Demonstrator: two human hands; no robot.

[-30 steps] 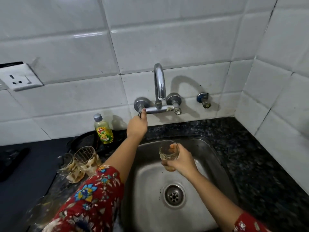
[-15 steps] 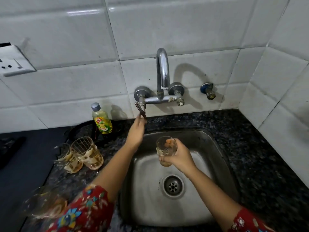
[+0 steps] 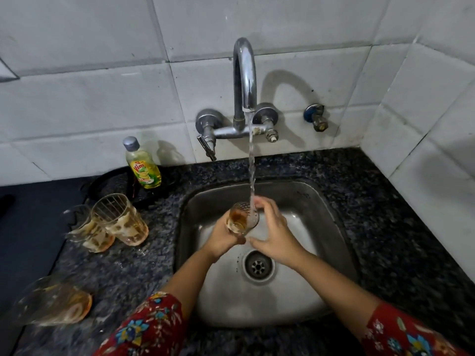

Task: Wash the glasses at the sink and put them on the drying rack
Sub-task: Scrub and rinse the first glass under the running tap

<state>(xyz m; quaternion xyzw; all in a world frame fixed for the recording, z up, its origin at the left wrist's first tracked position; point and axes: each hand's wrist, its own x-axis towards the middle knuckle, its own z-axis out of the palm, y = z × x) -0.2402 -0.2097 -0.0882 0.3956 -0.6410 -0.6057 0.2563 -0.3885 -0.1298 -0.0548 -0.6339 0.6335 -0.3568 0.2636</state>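
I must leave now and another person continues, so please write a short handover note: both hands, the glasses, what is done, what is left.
Left hand grips the glass from the side, over the sink.
Right hand: fingers curl round the far side of the same glass.
The tap runs; water falls onto the glass, brown residue inside.
Done: rinsing of this glass begun. No rack in view.
Left: finish it, then wash the two dirty glasses and the blurred glass on the counter, left of the sink; rack all.

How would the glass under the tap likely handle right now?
Probably slippery: water streams into the glass gripped by the left hand and right hand. Rigid, likely breakable if dropped into the steel sink.
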